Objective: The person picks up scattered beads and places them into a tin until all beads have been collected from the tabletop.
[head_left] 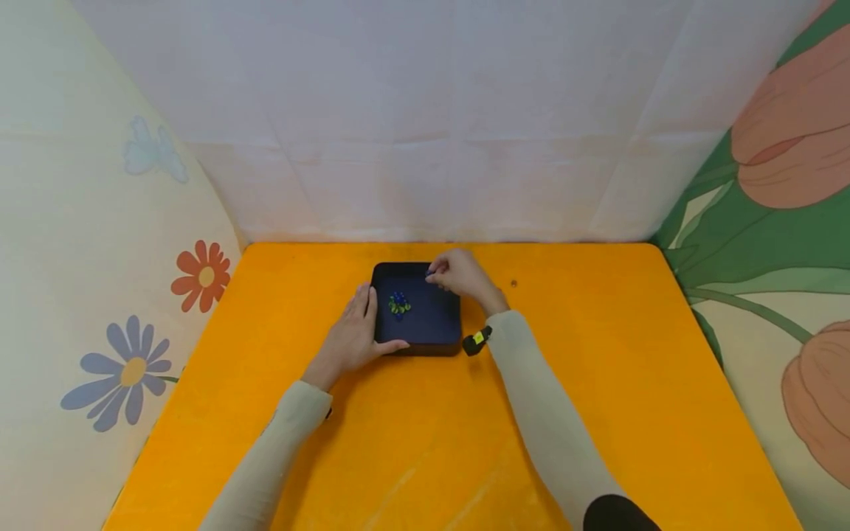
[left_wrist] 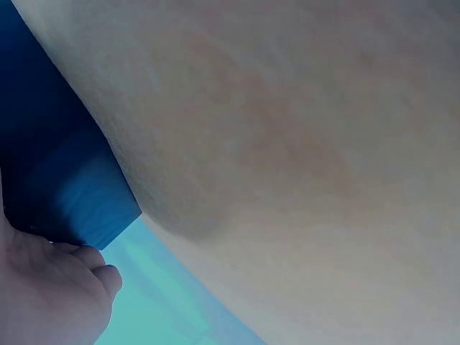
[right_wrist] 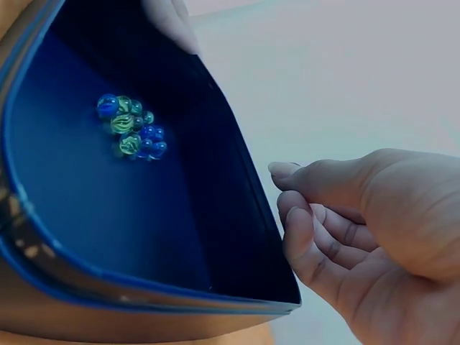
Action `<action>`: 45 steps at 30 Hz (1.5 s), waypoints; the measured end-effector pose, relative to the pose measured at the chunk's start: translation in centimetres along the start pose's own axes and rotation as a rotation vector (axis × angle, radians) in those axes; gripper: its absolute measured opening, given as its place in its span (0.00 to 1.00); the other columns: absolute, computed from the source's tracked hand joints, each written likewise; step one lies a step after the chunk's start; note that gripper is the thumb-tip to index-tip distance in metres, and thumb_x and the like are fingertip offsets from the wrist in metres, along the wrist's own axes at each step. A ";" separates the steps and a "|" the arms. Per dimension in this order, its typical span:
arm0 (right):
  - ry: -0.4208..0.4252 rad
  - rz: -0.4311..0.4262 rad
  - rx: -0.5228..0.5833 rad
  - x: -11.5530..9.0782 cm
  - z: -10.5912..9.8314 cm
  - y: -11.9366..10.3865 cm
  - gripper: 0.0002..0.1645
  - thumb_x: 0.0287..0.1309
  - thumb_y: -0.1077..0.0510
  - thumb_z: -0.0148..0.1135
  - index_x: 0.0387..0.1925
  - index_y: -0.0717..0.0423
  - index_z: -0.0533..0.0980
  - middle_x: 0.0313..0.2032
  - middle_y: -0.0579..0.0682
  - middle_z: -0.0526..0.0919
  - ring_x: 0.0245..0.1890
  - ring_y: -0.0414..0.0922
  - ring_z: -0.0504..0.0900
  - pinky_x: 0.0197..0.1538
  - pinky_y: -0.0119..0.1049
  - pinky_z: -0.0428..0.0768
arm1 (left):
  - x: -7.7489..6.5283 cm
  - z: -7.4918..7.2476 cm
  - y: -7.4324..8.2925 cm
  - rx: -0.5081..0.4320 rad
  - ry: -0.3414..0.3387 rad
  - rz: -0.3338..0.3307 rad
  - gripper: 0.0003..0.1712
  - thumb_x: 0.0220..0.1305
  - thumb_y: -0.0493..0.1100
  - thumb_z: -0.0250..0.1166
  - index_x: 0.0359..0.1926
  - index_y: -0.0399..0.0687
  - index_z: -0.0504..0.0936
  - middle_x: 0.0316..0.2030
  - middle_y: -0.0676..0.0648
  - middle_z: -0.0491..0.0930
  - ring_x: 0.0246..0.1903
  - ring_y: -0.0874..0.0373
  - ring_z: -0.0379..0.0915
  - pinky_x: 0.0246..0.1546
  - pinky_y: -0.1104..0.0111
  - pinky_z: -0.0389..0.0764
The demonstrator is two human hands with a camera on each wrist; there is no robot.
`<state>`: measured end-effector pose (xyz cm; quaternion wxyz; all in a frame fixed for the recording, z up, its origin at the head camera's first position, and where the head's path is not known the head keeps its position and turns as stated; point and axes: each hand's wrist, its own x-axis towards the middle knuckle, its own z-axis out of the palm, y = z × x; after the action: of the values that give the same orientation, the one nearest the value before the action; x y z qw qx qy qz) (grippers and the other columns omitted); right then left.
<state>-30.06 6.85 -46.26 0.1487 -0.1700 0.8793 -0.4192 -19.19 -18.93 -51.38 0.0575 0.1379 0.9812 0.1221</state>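
Observation:
A dark square tray (head_left: 425, 332) with raised walls sits on the table. Inside it, left of the middle, lies a cluster of blue and yellow-green glass marbles (head_left: 399, 304), seen larger in the right wrist view as marbles (right_wrist: 129, 126). Along the tray's left side rests my left hand (head_left: 352, 328), fingers straight on the wall and thumb stretched along the near edge. My right hand (head_left: 465, 279) is over the tray's far right corner. Its thumb and forefinger pinch a small blue marble (head_left: 429, 273), mostly hidden by the fingertips.
A small amber marble (head_left: 513, 283) lies on the yellow tabletop (head_left: 398, 442), right of the tray. Behind the table hangs a white cloth (head_left: 425, 147), with flower-printed panels on both sides. A black wrist camera (head_left: 474, 342) hangs from the right sleeve beside the tray's near right corner.

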 end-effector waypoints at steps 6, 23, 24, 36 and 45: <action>-0.019 -0.003 -0.019 0.8 0.4 0.0 0.10 0.71 0.55 0.68 0.47 0.57 0.85 0.42 0.60 0.89 0.39 0.56 0.88 0.37 0.37 0.85 | 0.0 0.1 -0.1 0.002 0.001 -0.002 0.80 0.55 0.89 0.54 0.83 0.34 0.37 0.85 0.33 0.32 0.85 0.38 0.35 0.84 0.45 0.52; -0.069 -0.018 -0.094 2.5 1.5 -0.7 0.11 0.70 0.56 0.68 0.47 0.58 0.85 0.39 0.55 0.89 0.37 0.52 0.89 0.38 0.37 0.86 | 0.0 0.1 -0.1 0.010 0.000 -0.002 0.79 0.56 0.88 0.54 0.83 0.34 0.37 0.85 0.33 0.32 0.85 0.39 0.35 0.84 0.46 0.52; -0.070 -0.020 -0.102 2.6 1.7 -0.7 0.10 0.70 0.55 0.69 0.46 0.58 0.86 0.39 0.55 0.89 0.36 0.51 0.89 0.37 0.36 0.86 | 0.0 0.1 -0.1 0.005 -0.002 -0.003 0.79 0.57 0.88 0.55 0.83 0.34 0.36 0.85 0.33 0.32 0.85 0.39 0.34 0.84 0.47 0.52; -0.086 -0.028 -0.104 3.6 2.7 -0.7 0.09 0.70 0.57 0.69 0.45 0.58 0.86 0.38 0.54 0.89 0.32 0.46 0.86 0.37 0.36 0.87 | -0.1 0.0 0.0 -0.001 0.001 0.008 0.80 0.56 0.88 0.55 0.84 0.34 0.36 0.85 0.32 0.32 0.85 0.38 0.34 0.84 0.46 0.51; -0.095 -0.013 -0.101 3.9 2.8 -0.9 0.10 0.69 0.57 0.69 0.45 0.60 0.85 0.38 0.55 0.90 0.31 0.46 0.86 0.36 0.35 0.86 | -0.1 -0.1 0.0 -0.010 -0.009 -0.008 0.80 0.55 0.90 0.53 0.84 0.37 0.35 0.85 0.34 0.31 0.85 0.38 0.34 0.84 0.46 0.51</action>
<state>-32.30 2.73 -47.75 0.1785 -0.2028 0.8901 -0.3670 -19.10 -19.00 -51.30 0.0630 0.1340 0.9809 0.1261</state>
